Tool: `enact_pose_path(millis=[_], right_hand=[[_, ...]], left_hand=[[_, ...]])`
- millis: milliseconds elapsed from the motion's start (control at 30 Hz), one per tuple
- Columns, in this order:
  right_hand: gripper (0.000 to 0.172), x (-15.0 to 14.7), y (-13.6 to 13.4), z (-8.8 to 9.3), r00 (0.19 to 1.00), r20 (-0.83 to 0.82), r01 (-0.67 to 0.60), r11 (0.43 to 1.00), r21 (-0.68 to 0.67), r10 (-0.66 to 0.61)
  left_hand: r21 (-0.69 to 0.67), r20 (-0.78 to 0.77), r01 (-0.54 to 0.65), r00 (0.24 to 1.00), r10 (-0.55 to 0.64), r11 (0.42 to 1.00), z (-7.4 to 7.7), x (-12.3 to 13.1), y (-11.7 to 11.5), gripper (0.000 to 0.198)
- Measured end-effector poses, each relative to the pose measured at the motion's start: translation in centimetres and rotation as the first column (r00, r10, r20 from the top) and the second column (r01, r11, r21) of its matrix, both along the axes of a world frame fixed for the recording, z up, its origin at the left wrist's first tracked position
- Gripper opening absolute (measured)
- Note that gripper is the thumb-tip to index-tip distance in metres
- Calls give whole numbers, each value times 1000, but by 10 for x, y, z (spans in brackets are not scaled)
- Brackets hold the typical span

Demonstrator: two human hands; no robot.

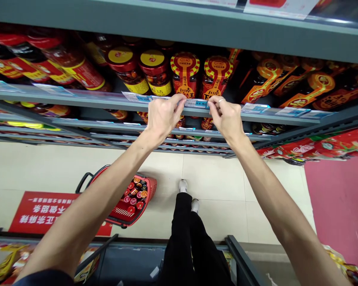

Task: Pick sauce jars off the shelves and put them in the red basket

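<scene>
The left hand (164, 117) and right hand (225, 117) are both nearly closed, fingertips pinching opposite ends of a price label (196, 103), which lies level along the shelf edge (77, 99) between them. Red-lidded jars (156, 73) stand just behind the hands, and a red basket (149, 186) sits on the floor below the left hand.

Shelf stock above the left hand (165, 119): yellow-lidded glass jars of condiment (128, 65). Above the right hand (225, 117): dark bottles with orange labels (286, 83). Below both hands: one red shopping basket (147, 188) holding small jars; cream floor tiles (214, 178); one red sign with white lettering (44, 212); one pink panel (340, 206).
</scene>
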State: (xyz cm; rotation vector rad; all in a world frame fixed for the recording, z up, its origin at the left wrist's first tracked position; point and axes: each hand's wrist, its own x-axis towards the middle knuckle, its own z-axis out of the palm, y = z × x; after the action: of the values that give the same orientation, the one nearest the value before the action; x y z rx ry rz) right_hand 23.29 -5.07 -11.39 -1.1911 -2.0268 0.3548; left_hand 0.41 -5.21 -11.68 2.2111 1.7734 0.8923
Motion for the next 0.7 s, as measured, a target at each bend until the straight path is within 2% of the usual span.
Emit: enact_pose_path(millis=[200, 300, 367, 400, 467, 533, 600, 667, 700], right_hand=[[23, -7, -6, 11, 997, -16, 76, 994, -84, -77], [23, -8, -10, 14, 994, 55, 95, 994, -45, -93], [20, -7, -12, 17, 992, 38, 119, 993, -20, -119], [20, -6, -12, 19, 990, -2, 141, 990, -9, -141], [34, -4, -9, 24, 978, -84, 192, 981, 21, -190], [56, -3, -2, 27, 969, -104, 232, 972, 47, -226], [73, -3, 9, 27, 966, -85, 247, 969, 32, -243], [84, -3, 21, 23, 967, -73, 246, 969, -9, -246], [87, -4, 25, 21, 967, -69, 242, 970, -24, -244]], left_hand=[[-19, -3, -15, 1000, 15, 1000, 10, 4, -6, 35], [-6, -18, -45, 999, 44, 999, 13, 6, -8, 31], [11, -19, -69, 997, 70, 998, 13, 6, -10, 31], [25, -9, -81, 997, 81, 996, 11, 6, -12, 31], [46, 35, -89, 996, 87, 995, 6, 5, -22, 34], [36, 92, -90, 992, 87, 995, -5, 7, -42, 38], [-40, 143, -70, 987, 75, 997, -23, 12, -76, 38], [-213, 189, -3, 981, 44, 977, -46, 19, -123, 37], [-349, 215, 40, 976, 38, 936, -59, 24, -150, 38]])
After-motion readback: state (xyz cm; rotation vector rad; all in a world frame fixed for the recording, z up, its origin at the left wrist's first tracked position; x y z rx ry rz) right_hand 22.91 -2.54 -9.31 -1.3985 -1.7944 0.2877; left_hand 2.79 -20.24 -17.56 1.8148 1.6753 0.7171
